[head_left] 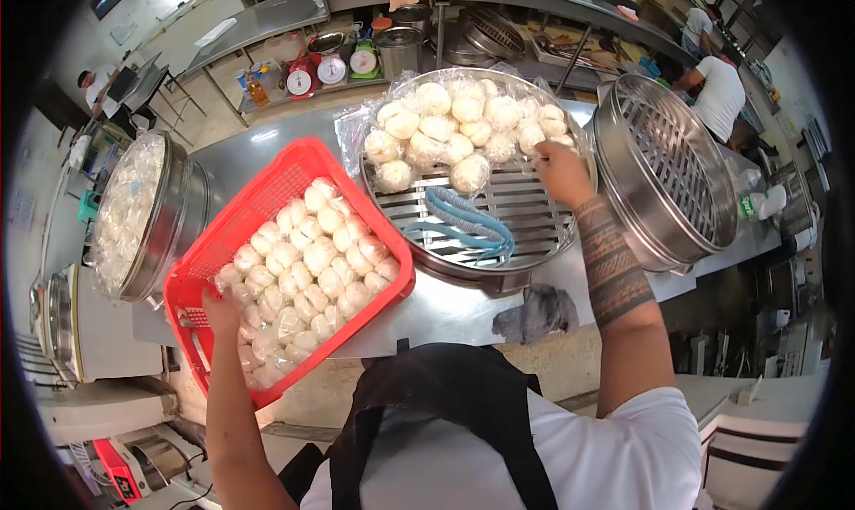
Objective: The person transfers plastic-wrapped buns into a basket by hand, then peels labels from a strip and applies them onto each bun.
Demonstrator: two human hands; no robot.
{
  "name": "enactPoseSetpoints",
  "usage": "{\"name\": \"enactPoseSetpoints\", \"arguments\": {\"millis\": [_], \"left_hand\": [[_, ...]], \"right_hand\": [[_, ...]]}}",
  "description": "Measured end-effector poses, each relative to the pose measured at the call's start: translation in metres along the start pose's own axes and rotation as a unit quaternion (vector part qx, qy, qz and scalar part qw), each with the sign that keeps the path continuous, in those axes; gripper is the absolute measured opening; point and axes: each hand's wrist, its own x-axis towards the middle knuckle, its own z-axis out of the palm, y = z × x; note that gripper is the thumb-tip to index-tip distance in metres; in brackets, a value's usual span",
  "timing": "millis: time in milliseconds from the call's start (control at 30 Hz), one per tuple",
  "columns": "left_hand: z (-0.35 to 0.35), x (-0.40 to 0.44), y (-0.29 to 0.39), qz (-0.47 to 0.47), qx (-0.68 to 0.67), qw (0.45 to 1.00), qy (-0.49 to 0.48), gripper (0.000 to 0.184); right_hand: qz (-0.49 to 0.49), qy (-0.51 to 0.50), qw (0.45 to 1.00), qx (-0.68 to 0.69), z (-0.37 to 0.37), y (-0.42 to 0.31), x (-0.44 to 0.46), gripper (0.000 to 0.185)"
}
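Note:
My left hand [222,312] reaches over the near left rim of a red plastic basket [403,278]; its fingers are blurred at the inner wall. Rows of pale, round buns [321,255] in clear plastic fill the basket. To the right, my right hand [565,177] has its fingers drawn together at a plastic-wrapped bun [532,138] on the right of a round metal steamer tray [392,209]. Many wrapped buns [436,127] lie across the tray's far half. A blue strap-like band [468,222] rests on the near slats.
Another steamer tray [659,163] leans at the right, and stacked steamers [147,216] with plastic-covered contents stand left. A dark cloth [537,314] lies at the metal table's [445,318] near edge. Scales [331,69] and pots stand behind. People work at far left and right.

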Motion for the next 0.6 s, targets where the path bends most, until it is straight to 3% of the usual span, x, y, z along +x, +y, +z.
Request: {"name": "enactPoseSetpoints", "arguments": {"millis": [100, 200, 300, 433, 600], "left_hand": [[-0.046, -0.035, 0.027, -0.058, -0.121, 0.991, -0.024, 0.069], [-0.075, -0.076, 0.042, -0.079, -0.172, 0.982, -0.016, 0.067], [-0.086, -0.11, 0.033, -0.054, -0.16, 0.986, 0.004, 0.059], [-0.109, -0.138, 0.063, -0.078, -0.224, 0.971, -0.021, 0.043], [-0.098, -0.13, 0.109, 0.019, -0.251, 0.965, -0.066, 0.034]], "right_hand": [[-0.002, 0.105, 0.982, -0.159, -0.006, 0.061, 0.048, 0.028], [0.007, 0.138, 0.924, -0.357, -0.005, 0.094, 0.063, 0.023], [-0.013, -0.013, 0.923, -0.385, -0.018, 0.117, 0.087, 0.018], [-0.015, 0.124, 0.988, -0.091, -0.036, 0.101, 0.093, 0.021], [-0.096, 0.153, 0.981, -0.076, -0.08, 0.026, 0.087, 0.023]]}}
